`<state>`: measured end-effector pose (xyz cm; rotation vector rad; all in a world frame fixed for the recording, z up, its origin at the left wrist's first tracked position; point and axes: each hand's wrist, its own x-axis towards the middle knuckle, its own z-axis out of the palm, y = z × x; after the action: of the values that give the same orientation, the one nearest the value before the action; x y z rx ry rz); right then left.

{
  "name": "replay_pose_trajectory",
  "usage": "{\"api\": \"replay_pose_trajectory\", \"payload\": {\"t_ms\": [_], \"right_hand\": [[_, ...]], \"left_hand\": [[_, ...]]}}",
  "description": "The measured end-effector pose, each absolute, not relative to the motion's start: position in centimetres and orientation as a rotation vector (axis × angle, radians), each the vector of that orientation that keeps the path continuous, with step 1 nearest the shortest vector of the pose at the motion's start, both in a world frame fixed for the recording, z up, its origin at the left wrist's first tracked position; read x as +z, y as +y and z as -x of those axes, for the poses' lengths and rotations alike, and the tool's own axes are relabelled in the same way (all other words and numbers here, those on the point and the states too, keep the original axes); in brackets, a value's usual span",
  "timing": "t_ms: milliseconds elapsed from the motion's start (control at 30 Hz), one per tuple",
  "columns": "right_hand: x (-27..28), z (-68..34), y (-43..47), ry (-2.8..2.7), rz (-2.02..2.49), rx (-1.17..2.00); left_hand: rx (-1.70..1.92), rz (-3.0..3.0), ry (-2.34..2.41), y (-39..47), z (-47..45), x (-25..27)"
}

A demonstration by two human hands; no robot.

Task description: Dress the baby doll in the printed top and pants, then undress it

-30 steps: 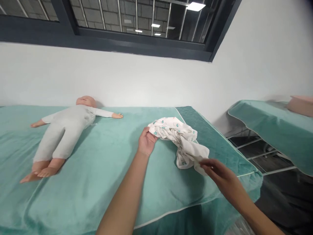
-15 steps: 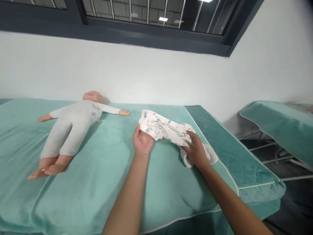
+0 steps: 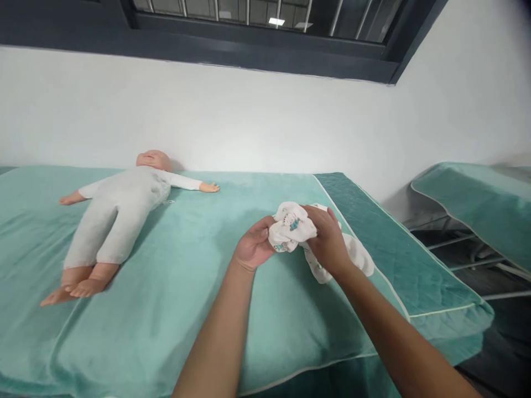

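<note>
A white baby garment with a small teal print is bunched up between my two hands above the bed. My left hand grips its left edge, thumb on top. On the other side my right hand is closed round the gathered cloth, its fingers partly hidden. Loose parts of the garment hang below and to the right of my right hand. Off to the left, a baby doll in a pale bodysuit lies on its back with arms spread, head toward the wall.
A teal sheet covers the mattress, whose quilted right end shows. Behind stands a white wall under a dark window frame. At right is another teal-covered bed with metal slats.
The garment, stretched out between my hands before, is now gathered into a bunch. My left hand has moved right, close to my right hand. The view has shifted slightly.
</note>
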<state>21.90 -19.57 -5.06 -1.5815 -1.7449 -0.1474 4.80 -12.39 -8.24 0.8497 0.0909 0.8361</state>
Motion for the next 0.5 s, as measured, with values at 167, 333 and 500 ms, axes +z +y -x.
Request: {"api": "replay_pose_trajectory", "payload": {"t_ms": [167, 333, 500], "right_hand": [[1.5, -22.4, -18.4, -1.454, 1.416, 0.181], [9.0, -22.1, -17.1, -1.093, 1.012, 0.508], [13.1, -24.8, -18.1, -1.018, 0.766, 0.380]], "left_hand": [[1.012, -0.718, 0.217, -11.3, -5.6, -8.0], [1.147, -1.031, 0.447, -11.2, -7.9, -8.6], [0.950, -1.513, 0.658, -12.0, -9.0, -9.3]]}}
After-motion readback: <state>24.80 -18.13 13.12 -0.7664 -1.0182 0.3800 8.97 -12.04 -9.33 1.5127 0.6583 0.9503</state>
